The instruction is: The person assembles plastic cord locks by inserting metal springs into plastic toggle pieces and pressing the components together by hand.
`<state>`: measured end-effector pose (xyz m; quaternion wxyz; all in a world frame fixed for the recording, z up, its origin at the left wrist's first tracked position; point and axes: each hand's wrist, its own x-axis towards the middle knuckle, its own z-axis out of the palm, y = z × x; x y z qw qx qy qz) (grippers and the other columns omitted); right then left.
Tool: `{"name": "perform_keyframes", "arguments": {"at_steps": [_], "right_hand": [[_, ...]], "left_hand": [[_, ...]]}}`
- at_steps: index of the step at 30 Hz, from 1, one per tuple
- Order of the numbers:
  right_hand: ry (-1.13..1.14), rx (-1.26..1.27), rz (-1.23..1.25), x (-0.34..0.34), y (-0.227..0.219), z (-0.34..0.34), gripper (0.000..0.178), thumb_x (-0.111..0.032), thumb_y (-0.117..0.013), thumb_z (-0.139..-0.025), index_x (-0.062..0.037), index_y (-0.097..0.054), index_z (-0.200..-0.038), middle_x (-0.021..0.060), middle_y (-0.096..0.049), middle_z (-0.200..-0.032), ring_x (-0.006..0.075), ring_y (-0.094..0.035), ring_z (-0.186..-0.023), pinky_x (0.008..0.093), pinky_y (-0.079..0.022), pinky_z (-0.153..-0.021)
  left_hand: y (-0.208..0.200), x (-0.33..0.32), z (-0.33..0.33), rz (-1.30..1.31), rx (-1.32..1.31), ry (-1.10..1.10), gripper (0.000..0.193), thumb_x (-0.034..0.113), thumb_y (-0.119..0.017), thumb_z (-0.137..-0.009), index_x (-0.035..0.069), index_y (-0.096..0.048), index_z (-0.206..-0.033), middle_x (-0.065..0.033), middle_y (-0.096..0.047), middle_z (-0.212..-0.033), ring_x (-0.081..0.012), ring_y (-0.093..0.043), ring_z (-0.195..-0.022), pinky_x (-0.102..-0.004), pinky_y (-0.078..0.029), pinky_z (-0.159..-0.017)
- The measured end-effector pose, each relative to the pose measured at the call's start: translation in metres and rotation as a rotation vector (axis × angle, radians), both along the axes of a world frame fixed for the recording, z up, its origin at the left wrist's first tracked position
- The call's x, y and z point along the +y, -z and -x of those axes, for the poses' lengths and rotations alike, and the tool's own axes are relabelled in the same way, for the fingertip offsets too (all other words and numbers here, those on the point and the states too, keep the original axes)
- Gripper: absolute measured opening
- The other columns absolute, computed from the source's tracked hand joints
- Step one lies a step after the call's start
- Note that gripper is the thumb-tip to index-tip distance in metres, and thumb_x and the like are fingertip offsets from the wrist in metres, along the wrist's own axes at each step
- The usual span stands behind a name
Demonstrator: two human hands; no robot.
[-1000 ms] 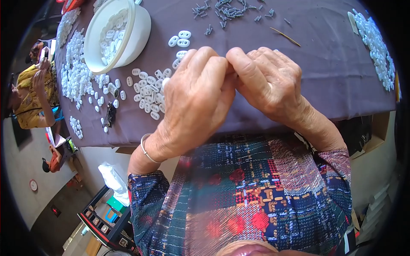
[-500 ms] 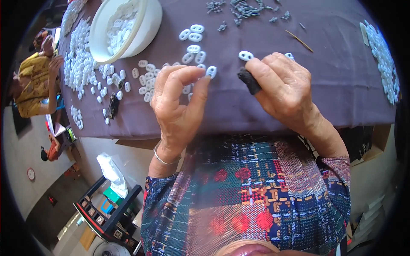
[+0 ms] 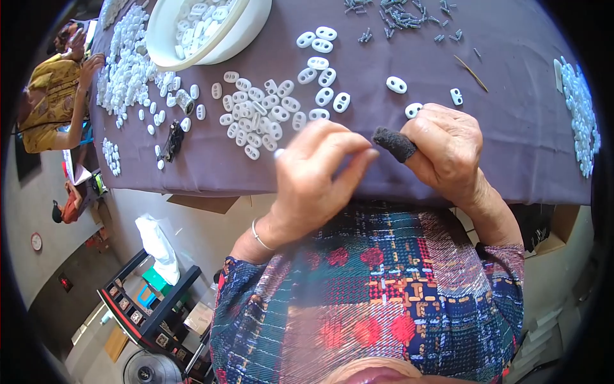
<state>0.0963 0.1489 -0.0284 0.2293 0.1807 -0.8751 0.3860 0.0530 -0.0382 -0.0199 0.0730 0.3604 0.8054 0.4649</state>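
My left hand [image 3: 323,168] hovers over the near edge of the table, thumb and forefinger brought together near my right thumb. Whatever that pinch may hold is too small to make out. My right hand [image 3: 449,144] is curled closed, with a black cover [image 3: 394,144] on its thumb; the inside of the grip is hidden. Touching or just beyond its knuckles lies a white oval plastic piece with two holes [image 3: 414,111]. Two similar pieces, one flat [image 3: 396,84] and one on the right [image 3: 456,96], rest nearby. Past my left hand lies another two-holed piece [image 3: 341,102].
A heap of white pieces [image 3: 256,115] lies left of centre, below a white tub [image 3: 256,29] of them. Small grey springs [image 3: 406,14] and a thin brown stick [image 3: 471,73] lie farther back. More pieces [image 3: 579,115] line the right edge. Another person [image 3: 57,105] sits at left.
My left hand has left a white two-holed piece on the table and moved right, toward my right hand. The right hand is slightly nearer me, and the view has shifted.
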Motion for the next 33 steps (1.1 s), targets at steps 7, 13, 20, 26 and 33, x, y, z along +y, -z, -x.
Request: {"name": "perform_keyframes", "arguments": {"at_steps": [7,13,20,26,33], "right_hand": [[0.013,0.025,-0.02,0.0,0.001,0.002,0.023,-0.004,-0.073,-0.058,-0.0038,-0.05,-0.062,0.006,-0.044,-0.054,0.0217,-0.044,-0.045,0.0313,-0.035,-0.044],[0.015,0.032,0.056,-0.006,0.0,0.004,0.027,-0.003,-0.074,-0.055,-0.0026,-0.054,-0.074,0.0057,-0.047,-0.06,0.0198,-0.046,-0.05,0.0305,-0.038,-0.046],[0.035,0.074,0.019,-0.009,0.002,0.004,0.027,0.002,-0.07,-0.059,0.0001,-0.058,-0.083,0.0088,-0.052,-0.067,0.0226,-0.053,-0.058,0.0315,-0.043,-0.051],[0.034,-0.067,0.18,-0.002,0.004,0.006,0.017,0.001,-0.067,-0.068,0.0005,-0.058,-0.082,0.0091,-0.054,-0.067,0.0202,-0.053,-0.056,0.0295,-0.042,-0.05],[0.026,-0.016,0.143,-0.003,0.0,0.006,0.022,0.0,-0.068,-0.065,0.0002,-0.058,-0.084,0.0079,-0.054,-0.067,0.0191,-0.052,-0.055,0.0283,-0.042,-0.048]], "left_hand": [[0.003,-0.007,0.033,0.214,0.373,-0.234,0.017,0.004,-0.074,-0.065,0.004,-0.062,-0.078,-0.0067,-0.059,-0.078,-0.0193,-0.055,-0.071,-0.0301,-0.044,-0.064],[0.004,0.006,0.037,0.299,0.436,-0.162,0.021,0.01,-0.075,-0.064,0.007,-0.062,-0.08,-0.0061,-0.057,-0.08,-0.0234,-0.052,-0.077,-0.0337,-0.042,-0.068],[0.011,0.002,0.037,0.226,0.38,-0.091,0.022,0.007,-0.073,-0.062,0.007,-0.058,-0.079,-0.0066,-0.055,-0.08,-0.0257,-0.049,-0.074,-0.0364,-0.04,-0.065],[-0.001,0.0,0.034,0.027,0.307,-0.085,0.025,0.002,-0.075,-0.059,0.006,-0.06,-0.079,-0.0085,-0.057,-0.08,-0.025,-0.053,-0.072,-0.0342,-0.043,-0.064],[-0.01,0.009,0.019,-0.109,-0.078,0.014,0.028,0.001,-0.074,-0.064,0.002,-0.061,-0.088,-0.0093,-0.058,-0.082,-0.0212,-0.057,-0.074,-0.0288,-0.046,-0.062]]}}
